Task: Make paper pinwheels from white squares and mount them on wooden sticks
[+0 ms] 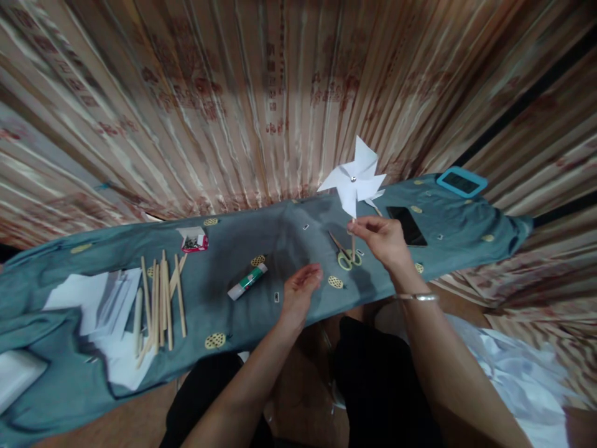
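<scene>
A white paper pinwheel [359, 176] with a shiny pin at its centre stands upright above the table on a thin wooden stick. My right hand [379, 236] pinches that stick just below the blades. Over the cloth to the left, my left hand [300, 289] is held with its fingers loosely stretched and nothing in it. Scissors [346, 256] with pale green handles lie behind the stick, partly covered by it. A glue stick [247, 282] with a green and white label rests on the cloth, left of my left hand.
Several wooden sticks [163, 298] lie beside white paper sheets [105, 302] on the left. A small red box [194, 240] sits open at the back. A dark phone [407, 225] and a blue-framed device [461, 182] are on the right. Curtains [261, 93] hang behind the table.
</scene>
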A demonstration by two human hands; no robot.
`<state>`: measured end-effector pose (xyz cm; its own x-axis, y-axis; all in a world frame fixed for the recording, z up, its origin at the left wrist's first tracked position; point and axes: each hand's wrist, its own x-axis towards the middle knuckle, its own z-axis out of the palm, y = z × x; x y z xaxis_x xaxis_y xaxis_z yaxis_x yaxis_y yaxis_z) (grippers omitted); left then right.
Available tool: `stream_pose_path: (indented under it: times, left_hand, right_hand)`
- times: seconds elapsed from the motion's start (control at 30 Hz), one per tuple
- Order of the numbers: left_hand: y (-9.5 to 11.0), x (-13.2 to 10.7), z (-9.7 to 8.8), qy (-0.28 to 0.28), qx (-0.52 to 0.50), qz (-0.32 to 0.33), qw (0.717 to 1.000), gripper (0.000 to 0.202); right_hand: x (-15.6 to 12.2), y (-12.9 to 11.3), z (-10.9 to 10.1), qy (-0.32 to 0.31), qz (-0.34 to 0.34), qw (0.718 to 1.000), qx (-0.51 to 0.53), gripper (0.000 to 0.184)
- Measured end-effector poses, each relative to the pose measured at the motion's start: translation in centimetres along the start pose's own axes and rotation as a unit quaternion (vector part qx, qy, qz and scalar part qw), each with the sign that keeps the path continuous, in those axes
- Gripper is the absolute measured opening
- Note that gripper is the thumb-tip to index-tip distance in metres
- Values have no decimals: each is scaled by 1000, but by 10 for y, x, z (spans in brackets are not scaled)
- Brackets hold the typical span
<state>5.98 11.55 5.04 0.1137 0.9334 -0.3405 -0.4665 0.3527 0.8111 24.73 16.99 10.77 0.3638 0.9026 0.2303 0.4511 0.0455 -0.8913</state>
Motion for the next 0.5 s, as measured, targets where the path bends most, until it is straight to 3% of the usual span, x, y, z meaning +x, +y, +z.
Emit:
stream_pose_path:
  times: [0.07,0.23,0.3,0.5]
  left_hand:
    - [1,-1,-1,-8,-3,-8,1000,41]
    - [0,-5,-5,-19,4,-17,1000,41]
    - [0,-5,-6,-21,0,-26,999,40]
    - [-3,-3,-9,-24,-23,-45,998,40]
  right_hand:
    - [25,1,-12,14,-11,986,-164,20]
    - [83,28,-31,-8,27,891,-454,27]
    - [99,44,-32,-41,59,858,-509,30]
    - [122,83,-27,-54,86,837,-537,31]
